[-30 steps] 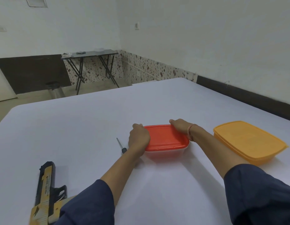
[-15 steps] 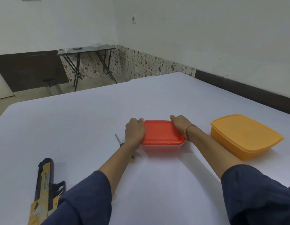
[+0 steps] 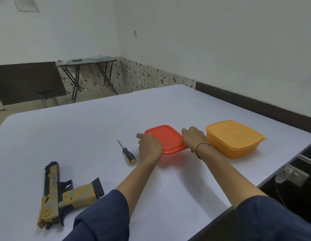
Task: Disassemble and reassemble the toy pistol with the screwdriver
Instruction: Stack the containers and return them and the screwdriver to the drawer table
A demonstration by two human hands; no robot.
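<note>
Head view. Against the pictures from a second and half a second ago, little change is noted at the hands. The left hand [image 3: 149,147] is kept on the left edge of the red lid [image 3: 166,139] and the right hand [image 3: 193,138] on its right edge. On both hands the fingers [image 3: 186,132] are curled over the rim and clamped on it. The view itself has shifted, so that more of the near tabletop [image 3: 99,119] is taken in.

The toy pistol [image 3: 53,193] is now seen whole, lying on its side at the near left, well apart from the hands and untouched. The screwdriver [image 3: 126,150] lies just left of the left hand, not picked up. Disassembly is judged not yet begun; opening a box for parts is taken as the step in hand.

Containers: the shallow clear box [image 3: 164,162] under the red lid shows only as a faint reddish band, and whether the lid is already freed cannot be told. Nothing of its contents can be made out. The orange container [image 3: 234,138] stands just right of the right hand, lid on, walls opaque, contents hidden.
</note>
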